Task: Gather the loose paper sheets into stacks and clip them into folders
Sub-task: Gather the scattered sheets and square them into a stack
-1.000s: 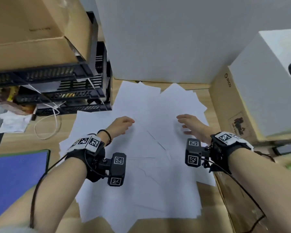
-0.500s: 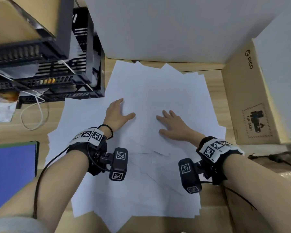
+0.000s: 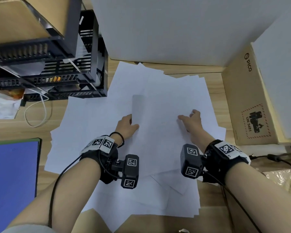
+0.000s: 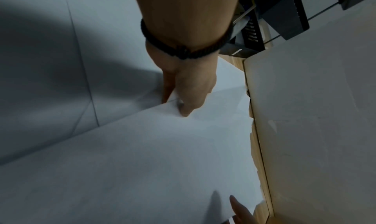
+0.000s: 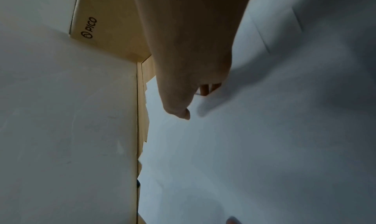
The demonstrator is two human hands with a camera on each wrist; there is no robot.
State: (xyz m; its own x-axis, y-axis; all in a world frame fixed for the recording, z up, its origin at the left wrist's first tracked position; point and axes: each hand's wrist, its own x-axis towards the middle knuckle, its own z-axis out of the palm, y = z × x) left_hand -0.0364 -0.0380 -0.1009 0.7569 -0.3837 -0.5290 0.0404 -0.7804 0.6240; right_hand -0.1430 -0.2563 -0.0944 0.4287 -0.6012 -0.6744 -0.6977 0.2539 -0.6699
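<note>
Loose white paper sheets lie scattered on table; top sheet pinched by left hand and right hand; blue folder untouched.

Both forearms reach forward side by side, each wrist strapped with a black camera mount. The left hand pinches a paper's edge, thumb on top; the right hand does likewise, fingers curled beneath.

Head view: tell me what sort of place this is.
Probably an office or storeroom desk: a wooden desktop strewn with loose paper sheets, a black stacked document tray at the left, a blue folder beside it, and a PICO cardboard box at the right.
</note>
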